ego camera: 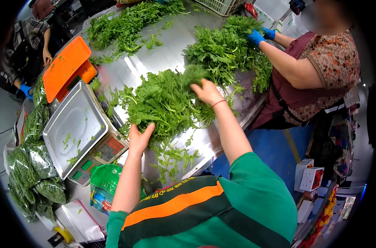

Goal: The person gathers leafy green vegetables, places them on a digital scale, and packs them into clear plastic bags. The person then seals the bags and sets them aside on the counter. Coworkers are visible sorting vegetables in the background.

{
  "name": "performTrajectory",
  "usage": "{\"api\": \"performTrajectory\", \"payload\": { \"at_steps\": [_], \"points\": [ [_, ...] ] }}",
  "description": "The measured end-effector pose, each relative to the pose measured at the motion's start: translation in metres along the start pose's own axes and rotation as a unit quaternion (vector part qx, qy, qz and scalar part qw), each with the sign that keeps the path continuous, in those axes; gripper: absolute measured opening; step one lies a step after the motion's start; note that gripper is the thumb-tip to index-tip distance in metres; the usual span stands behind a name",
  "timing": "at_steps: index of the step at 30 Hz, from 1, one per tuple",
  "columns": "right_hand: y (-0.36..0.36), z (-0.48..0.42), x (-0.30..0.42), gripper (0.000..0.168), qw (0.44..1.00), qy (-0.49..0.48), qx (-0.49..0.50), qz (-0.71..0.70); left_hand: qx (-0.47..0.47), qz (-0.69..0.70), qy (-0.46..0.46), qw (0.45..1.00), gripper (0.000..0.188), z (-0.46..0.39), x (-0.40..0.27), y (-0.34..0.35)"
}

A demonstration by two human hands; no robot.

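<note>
A loose heap of leafy greens [163, 102] with cut, lobed leaves lies on the metal table right before me. At its near left edge my left hand [138, 138] rests against the leaves, thumb spread apart from the fingers. On the heap's right side is my right hand [208, 93], thumb and fingers at the leaves. Blur on the sprigs by its fingertips hides whether it grips any. A red cord circles the right wrist. Loose stems and leaf scraps [175, 161] are strewn between the heap and my body.
Left stand a digital scale with a metal pan [76, 127], an orange scale [67, 68] and bagged greens [29, 173]. A green printed bag [104, 183] sits by my left forearm. Across the right corner, a person's blue-gloved hands [256, 37] handle another heap [225, 52]. Another person stands far left.
</note>
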State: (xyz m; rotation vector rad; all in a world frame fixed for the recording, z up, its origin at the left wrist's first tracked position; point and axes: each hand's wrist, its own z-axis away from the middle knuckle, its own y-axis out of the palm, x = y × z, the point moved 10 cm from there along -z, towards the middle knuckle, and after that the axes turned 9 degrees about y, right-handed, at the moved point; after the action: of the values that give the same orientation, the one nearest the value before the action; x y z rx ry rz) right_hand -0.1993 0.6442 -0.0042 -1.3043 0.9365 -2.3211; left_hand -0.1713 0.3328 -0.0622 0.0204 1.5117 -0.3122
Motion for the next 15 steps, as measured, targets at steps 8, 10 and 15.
{"api": "performTrajectory", "payload": {
  "at_steps": [8,10,15],
  "points": [
    [0.117,0.108,0.093,0.053,0.973,-0.214,-0.079,0.026,-0.036,0.339,-0.121,0.932,0.051,0.011,-0.001,0.034],
    [0.107,0.127,0.109,0.050,0.959,-0.261,-0.114,0.007,-0.069,0.356,-0.076,0.929,0.045,0.022,-0.025,0.020],
    [0.059,0.190,0.209,0.049,0.890,-0.398,-0.214,-0.068,-0.132,0.290,0.071,0.945,0.038,0.013,-0.102,-0.062]
  ]
}}
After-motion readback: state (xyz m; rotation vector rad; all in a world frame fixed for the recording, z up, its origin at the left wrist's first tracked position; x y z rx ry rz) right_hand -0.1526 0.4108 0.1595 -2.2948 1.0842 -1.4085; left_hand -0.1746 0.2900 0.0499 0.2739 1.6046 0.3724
